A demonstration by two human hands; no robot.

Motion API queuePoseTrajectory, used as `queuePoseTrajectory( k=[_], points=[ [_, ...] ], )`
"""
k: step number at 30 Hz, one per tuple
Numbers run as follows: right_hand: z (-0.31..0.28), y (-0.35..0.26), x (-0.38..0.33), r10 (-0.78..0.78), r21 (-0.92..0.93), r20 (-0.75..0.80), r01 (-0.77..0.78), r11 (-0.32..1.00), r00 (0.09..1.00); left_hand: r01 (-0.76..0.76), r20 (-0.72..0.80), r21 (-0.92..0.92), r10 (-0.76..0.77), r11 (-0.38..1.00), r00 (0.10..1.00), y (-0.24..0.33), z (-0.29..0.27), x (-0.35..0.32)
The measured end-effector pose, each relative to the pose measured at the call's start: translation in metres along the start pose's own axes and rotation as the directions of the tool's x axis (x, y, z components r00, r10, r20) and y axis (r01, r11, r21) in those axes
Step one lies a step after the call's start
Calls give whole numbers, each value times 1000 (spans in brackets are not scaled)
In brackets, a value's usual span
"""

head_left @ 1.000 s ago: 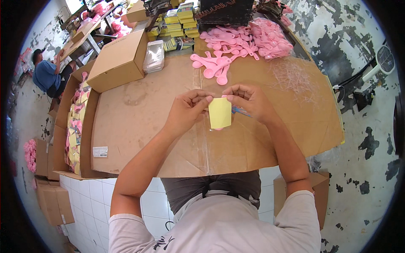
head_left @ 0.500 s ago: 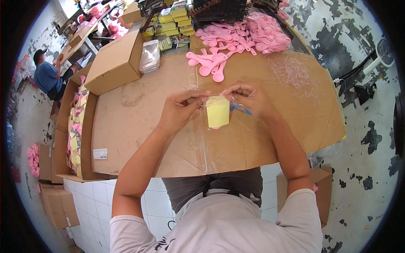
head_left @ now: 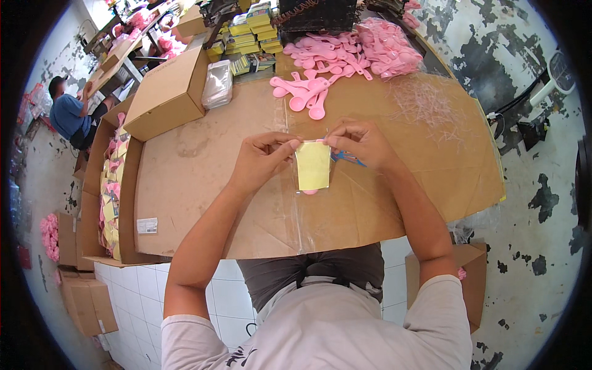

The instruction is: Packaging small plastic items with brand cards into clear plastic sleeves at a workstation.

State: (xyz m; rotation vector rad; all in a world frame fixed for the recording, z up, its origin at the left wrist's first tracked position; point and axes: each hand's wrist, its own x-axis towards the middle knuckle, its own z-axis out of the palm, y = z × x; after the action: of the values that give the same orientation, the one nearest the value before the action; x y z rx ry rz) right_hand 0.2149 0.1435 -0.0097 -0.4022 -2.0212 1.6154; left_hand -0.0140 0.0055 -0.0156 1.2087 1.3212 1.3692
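Note:
Between my hands hangs a clear plastic bag (head_left: 314,166) with a yellow card inside. A bit of pink shows below the card, likely part of a measuring spoon. My left hand (head_left: 265,157) pinches the bag's upper left corner between thumb and fingers. At the upper right corner, my right hand (head_left: 361,145) grips it the same way. A small blue tool (head_left: 348,158), perhaps snips, lies on the cardboard beside my right fingers, partly hidden. Beyond my hands lie loose pink measuring spoons (head_left: 308,92), with a bigger heap behind them.
A closed carton (head_left: 166,92) and a stack of clear bags (head_left: 217,83) stand far left. An open box (head_left: 126,203) of packed yellow-and-pink pieces sits at left. Yellow card stacks (head_left: 262,21), a bag of pink spoons (head_left: 390,49) and plastic strips (head_left: 428,108) lie farther back.
The bag has shifted slightly left, and the yellow card now sits up near its top edge. My fingers have moved to the bag's top corners.

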Motion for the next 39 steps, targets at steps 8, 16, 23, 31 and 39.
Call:
queuePoseTrajectory(
  k=[8,16,23,31,39],
  points=[
    [0,5,0,63,124,33,-67,990,997,87,33,-172,-83,981,996,10,3,1],
    [13,-4,0,20,51,164,-29,998,986,20,19,-102,-18,995,1000,6,-4,1],
    [14,-4,-1,39,234,147,-73,969,988,81,63,-157,-72,984,995,21,-2,-6],
    [15,-7,-7,-99,-453,-1,88,887,995,159,-98,58,-153,986,983,22,-55,-91],
    [-1,-4,-6,-75,-477,-155,-8,879,985,-515,-811,-307,64,800,582,36,-181,-162]
  ],
)
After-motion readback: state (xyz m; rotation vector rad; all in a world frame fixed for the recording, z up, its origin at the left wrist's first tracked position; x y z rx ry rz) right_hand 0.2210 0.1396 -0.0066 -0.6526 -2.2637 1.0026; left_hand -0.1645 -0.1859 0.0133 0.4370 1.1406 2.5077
